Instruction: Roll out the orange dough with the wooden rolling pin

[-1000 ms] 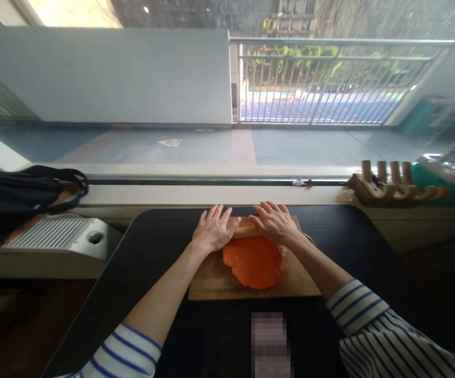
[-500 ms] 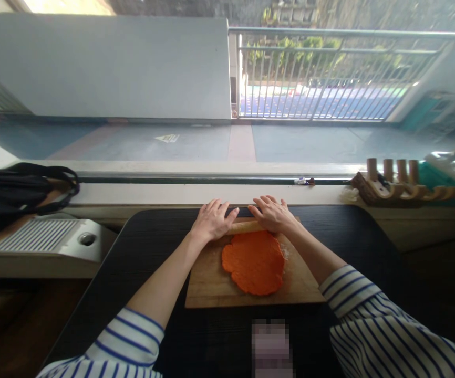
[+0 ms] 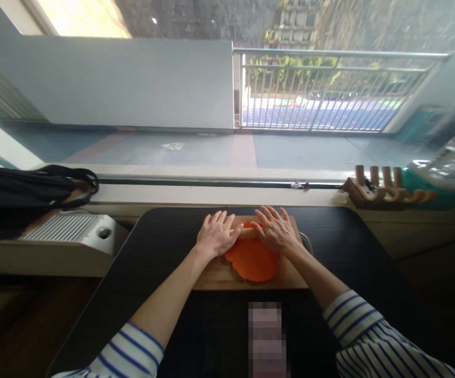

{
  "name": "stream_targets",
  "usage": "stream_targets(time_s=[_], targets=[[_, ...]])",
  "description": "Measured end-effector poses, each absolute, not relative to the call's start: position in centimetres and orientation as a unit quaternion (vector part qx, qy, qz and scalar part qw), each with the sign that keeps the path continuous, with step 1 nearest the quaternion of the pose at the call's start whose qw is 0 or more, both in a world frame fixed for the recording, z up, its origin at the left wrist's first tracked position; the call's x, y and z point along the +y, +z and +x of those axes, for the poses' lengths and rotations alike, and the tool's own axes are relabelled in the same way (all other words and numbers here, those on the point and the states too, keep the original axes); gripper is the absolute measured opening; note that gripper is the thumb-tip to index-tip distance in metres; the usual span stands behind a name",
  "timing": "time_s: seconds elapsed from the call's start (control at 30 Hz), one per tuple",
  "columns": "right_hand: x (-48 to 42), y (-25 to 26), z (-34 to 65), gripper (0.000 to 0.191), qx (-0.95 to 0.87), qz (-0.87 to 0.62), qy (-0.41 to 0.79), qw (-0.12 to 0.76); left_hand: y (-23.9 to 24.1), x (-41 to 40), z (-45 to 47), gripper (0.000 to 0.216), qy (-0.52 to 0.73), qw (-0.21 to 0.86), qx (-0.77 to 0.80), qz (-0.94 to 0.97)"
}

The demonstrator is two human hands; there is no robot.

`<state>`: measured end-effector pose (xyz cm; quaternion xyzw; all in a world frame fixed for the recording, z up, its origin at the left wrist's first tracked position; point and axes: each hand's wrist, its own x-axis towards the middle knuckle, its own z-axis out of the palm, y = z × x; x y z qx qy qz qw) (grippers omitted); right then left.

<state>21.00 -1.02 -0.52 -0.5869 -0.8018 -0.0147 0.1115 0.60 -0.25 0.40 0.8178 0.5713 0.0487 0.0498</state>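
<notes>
A sheet of orange dough [image 3: 253, 261], flattened with an uneven edge, lies on a wooden board [image 3: 212, 280]. Across its far part runs a pale rolling pin [image 3: 247, 233], and a strip of dough shows beyond it. My left hand [image 3: 216, 235] presses palm down over the pin's left end, fingers stretched forward and apart. Over the right end lies my right hand [image 3: 275, 231], likewise flat with spread fingers. Both ends of the pin are hidden under my hands.
The board rests on a black table [image 3: 160, 241] against a windowsill [image 3: 180, 193]. A wooden rack with pegs [image 3: 381, 191] stands on the sill at right. A black bag [image 3: 22, 194] and a white radiator [image 3: 73, 231] are at left. A blurred pinkish patch [image 3: 267, 336] appears nearest me.
The rolling pin and both hands have moved toward me, from the dough's far edge onto the dough. The whole view has shifted slightly.
</notes>
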Motion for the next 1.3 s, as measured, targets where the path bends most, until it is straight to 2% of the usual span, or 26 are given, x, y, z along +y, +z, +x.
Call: stream_targets(time_s=[0.43, 0.77, 1.1, 1.3], targets=[[-7.3, -1.9, 21.6, 0.055, -0.815, -0.558, -0.028, 0.154, -0.3, -6.4, 0.5, 0.068, 0.095, 0.017, 0.539, 0.837], [-11.0, -1.8, 22.0, 0.048, -0.825, -0.539, -0.006, 0.171, -0.8, -9.5, -0.4, 0.053, 0.144, -0.032, 0.489, 0.859], [-10.7, -0.2, 22.9, 0.031, -0.853, -0.488, 0.003, 0.184, 0.5, -9.6, -1.0, 0.031, 0.188, 0.055, 0.465, 0.863], [-9.8, 0.5, 23.3, 0.036, -0.87, -0.468, -0.008, 0.156, 1.3, -9.0, -1.2, 0.029, 0.186, 0.048, 0.434, 0.88]])
